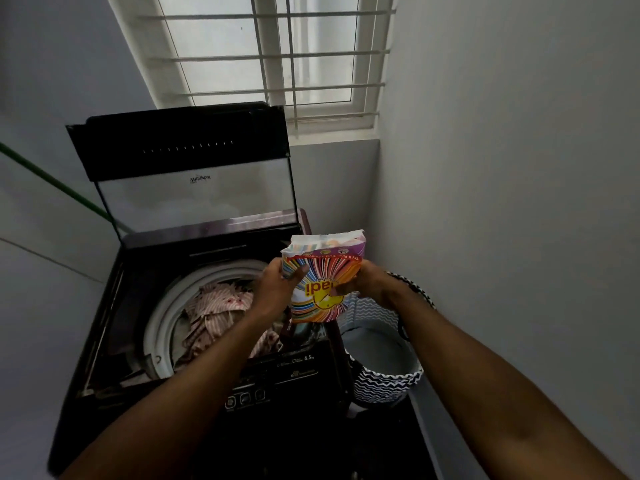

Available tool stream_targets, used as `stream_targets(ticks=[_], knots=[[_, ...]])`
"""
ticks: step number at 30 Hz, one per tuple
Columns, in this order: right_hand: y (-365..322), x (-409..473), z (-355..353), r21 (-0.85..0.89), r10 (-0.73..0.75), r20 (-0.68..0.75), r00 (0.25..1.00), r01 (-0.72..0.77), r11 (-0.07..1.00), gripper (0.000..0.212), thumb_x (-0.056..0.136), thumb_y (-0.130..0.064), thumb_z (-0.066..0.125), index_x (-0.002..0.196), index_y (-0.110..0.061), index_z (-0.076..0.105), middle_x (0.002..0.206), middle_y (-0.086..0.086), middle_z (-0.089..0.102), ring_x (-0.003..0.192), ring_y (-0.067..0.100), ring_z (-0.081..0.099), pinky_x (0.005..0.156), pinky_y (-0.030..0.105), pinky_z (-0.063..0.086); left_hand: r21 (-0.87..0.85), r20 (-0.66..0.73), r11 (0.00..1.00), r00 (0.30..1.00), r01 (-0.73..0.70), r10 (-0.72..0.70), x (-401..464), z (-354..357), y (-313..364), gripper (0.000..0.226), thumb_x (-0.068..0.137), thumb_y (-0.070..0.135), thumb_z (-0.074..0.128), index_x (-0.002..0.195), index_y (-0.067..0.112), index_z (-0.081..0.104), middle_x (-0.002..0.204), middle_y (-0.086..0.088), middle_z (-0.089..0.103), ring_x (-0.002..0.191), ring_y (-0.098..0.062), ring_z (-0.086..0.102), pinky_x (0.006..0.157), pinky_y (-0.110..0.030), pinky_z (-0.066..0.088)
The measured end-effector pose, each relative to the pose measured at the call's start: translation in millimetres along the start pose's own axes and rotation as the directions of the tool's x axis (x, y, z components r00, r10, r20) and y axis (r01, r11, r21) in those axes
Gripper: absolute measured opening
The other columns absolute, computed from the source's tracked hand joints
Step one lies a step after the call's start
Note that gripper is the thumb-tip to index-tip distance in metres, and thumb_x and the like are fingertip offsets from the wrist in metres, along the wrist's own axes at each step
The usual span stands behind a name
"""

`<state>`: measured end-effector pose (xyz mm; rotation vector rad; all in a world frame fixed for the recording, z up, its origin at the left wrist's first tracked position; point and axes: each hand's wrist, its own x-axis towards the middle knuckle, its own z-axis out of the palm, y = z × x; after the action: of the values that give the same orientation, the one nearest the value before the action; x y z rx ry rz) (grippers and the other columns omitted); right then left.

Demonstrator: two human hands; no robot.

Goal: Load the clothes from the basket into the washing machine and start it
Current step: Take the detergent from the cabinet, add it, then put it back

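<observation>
Both hands hold a brightly striped plastic detergent packet [320, 278] above the right front part of the dark top-loading washing machine [114, 341]. The left hand [277, 289] grips the packet's left edge, thumb curled over its printed face; the right hand [363, 285] pinches its right edge. The packet stands roughly upright, its long axis running from the hands up and away, with the torn open mouth pointing up toward the window and its printing upside down to the wearer.

The machine's glass-panelled lid [194, 174] stands raised against the back wall. Inside the white-rimmed drum [162, 323] lies a heap of pale striped clothes [214, 313] with small red marks; how full the drum is below them is hard to judge in the dim light.

Just beside the machine on its right, on the floor in the corner, stands a round fabric laundry basket with a black-and-white zigzag pattern [381, 382], its pale lining showing. A white-framed barred window [277, 57] sits above.
</observation>
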<state>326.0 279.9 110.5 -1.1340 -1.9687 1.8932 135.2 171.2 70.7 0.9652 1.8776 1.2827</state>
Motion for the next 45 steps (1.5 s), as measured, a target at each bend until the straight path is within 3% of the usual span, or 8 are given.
stream_targets(ticks=[7, 13, 21, 25, 29, 34, 41, 45], knots=[[26.1, 2.9, 6.9, -0.091, -0.002, 0.069, 0.998, 0.008, 0.996, 0.054, 0.077, 0.018, 0.069, 0.122, -0.009, 0.054, 0.095, -0.005, 0.06, 0.078, 0.003, 0.056, 0.047, 0.008, 0.045, 0.111, -0.032, 0.978, 0.984, 0.179, -0.177, -23.5, 12.9, -31.6, 0.055, 0.076, 0.076, 0.057, 0.09, 0.023, 0.049, 0.083, 0.002, 0.058, 0.073, -0.018, 0.054, 0.054, -0.027, 0.038], [36.0, 17.4, 17.9, 0.192, 0.056, 0.088, 0.995, -0.072, 0.979, 0.021, 0.099, -0.025, 0.042, 0.106, -0.011, 0.057, 0.094, 0.012, 0.064, 0.073, 0.025, 0.065, 0.06, 0.036, 0.057, -0.034, 0.004, 0.947, 0.947, 0.32, -0.32, -26.9, 20.5, -36.7, 0.077, 0.072, 0.083, 0.055, 0.116, 0.02, 0.054, 0.108, 0.003, 0.063, 0.097, -0.018, 0.063, 0.077, -0.043, 0.057], [33.7, 28.4, 15.8, 0.037, -0.051, -0.035, 0.998, 0.052, 0.998, 0.037, 0.078, 0.019, 0.066, 0.112, 0.003, 0.058, 0.094, 0.015, 0.066, 0.065, 0.016, 0.07, 0.052, 0.031, 0.058, -0.006, -0.132, 0.96, 0.951, 0.28, -0.279, -20.1, 15.9, -22.7, 0.059, 0.077, 0.076, 0.058, 0.067, 0.018, 0.063, 0.063, -0.003, 0.062, 0.06, -0.025, 0.062, 0.06, -0.046, 0.054], [16.7, 38.7, 10.7, 0.051, -0.074, -0.026, 0.997, 0.075, 0.996, 0.041, 0.07, 0.018, 0.074, 0.109, 0.007, 0.065, 0.104, 0.022, 0.07, 0.086, 0.032, 0.069, 0.069, 0.041, 0.062, -0.142, -0.173, 0.952, 0.94, 0.273, -0.295, -10.4, 5.9, -14.6, 0.049, 0.079, 0.064, 0.067, 0.073, 0.016, 0.071, 0.084, -0.01, 0.075, 0.08, -0.03, 0.073, 0.077, -0.056, 0.059], [-20.8, 47.4, 15.1, 0.067, -0.152, -0.025, 0.988, 0.153, 0.986, 0.034, 0.071, 0.015, 0.076, 0.102, 0.004, 0.07, 0.1, 0.015, 0.073, 0.089, 0.029, 0.071, 0.073, 0.039, 0.062, -0.069, -0.251, 0.985, 0.953, 0.156, -0.168, -7.8, -18.4, 26.2, 0.052, 0.08, 0.066, 0.065, 0.08, 0.015, 0.076, 0.082, -0.002, 0.076, 0.078, -0.022, 0.073, 0.08, -0.047, 0.059], [-105.6, 48.8, 37.7, 0.198, -0.318, -0.047, 0.947, 0.321, 0.926, 0.04, 0.066, 0.01, 0.081, 0.104, 0.003, 0.073, 0.092, 0.007, 0.075, 0.076, 0.012, 0.072, 0.063, 0.022, 0.056, 0.088, -0.359, 0.99, 0.924, -0.106, 0.131, -12.9, -74.0, 97.7, 0.019, 0.093, 0.033, 0.063, 0.101, 0.019, 0.073, 0.092, -0.001, 0.076, 0.087, -0.018, 0.073, 0.078, -0.046, 0.06], [-247.7, 47.0, 92.2, 0.281, -0.537, -0.013, 0.844, 0.518, 0.808, 0.037, 0.067, -0.001, 0.085, 0.101, 0.001, 0.073, 0.097, 0.014, 0.076, 0.088, 0.033, 0.073, 0.08, 0.045, 0.06, 0.295, -0.555, 0.93, 0.754, -0.218, 0.352, -27.3, -183.0, 200.7, 0.041, 0.088, 0.013, 0.06, 0.124, 0.03, 0.068, 0.102, 0.004, 0.074, 0.092, -0.014, 0.069, 0.082, -0.027, 0.055], [-323.3, 16.6, 140.5, 0.361, -0.616, 0.008, 0.788, 0.572, 0.737, 0.035, 0.064, 0.003, 0.085, 0.098, 0.002, 0.073, 0.091, 0.017, 0.075, 0.078, 0.034, 0.074, 0.067, 0.04, 0.061, 0.335, -0.653, 0.897, 0.616, -0.287, 0.441, -55.4, -243.6, 239.0, 0.042, 0.086, 0.01, 0.061, 0.124, 0.024, 0.068, 0.114, -0.001, 0.068, 0.093, -0.016, 0.068, 0.087, -0.04, 0.057]])
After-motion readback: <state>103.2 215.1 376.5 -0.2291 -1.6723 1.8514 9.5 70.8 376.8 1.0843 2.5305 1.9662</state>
